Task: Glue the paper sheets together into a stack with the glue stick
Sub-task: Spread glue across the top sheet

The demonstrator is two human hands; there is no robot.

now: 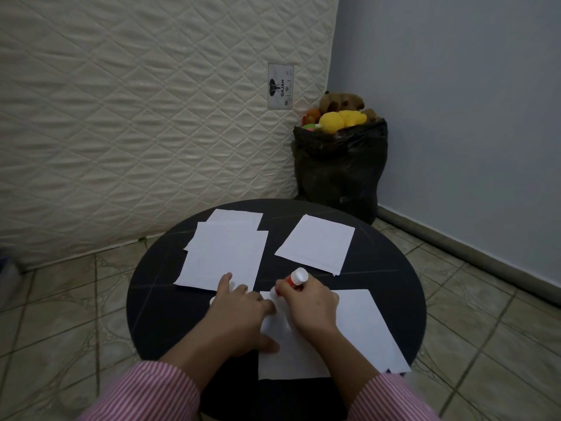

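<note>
On a round black table (158, 299) lie white paper sheets. A loose pile of sheets (224, 250) is at the far left, a single sheet (317, 243) at the far right, and a near sheet (355, 326) lies under my hands. My right hand (309, 305) grips a red glue stick (293, 279) with a white end, its tip pressed down at the near sheet's top left corner. My left hand (239, 314) rests flat, fingers spread, holding down that sheet's left edge. A small white object, perhaps the cap, peeks out beside my left hand (212, 300).
An upright quilted mattress (136, 117) stands behind the table. A black bag (340, 168) full of plush toys sits in the corner by the blue wall. Tiled floor surrounds the table.
</note>
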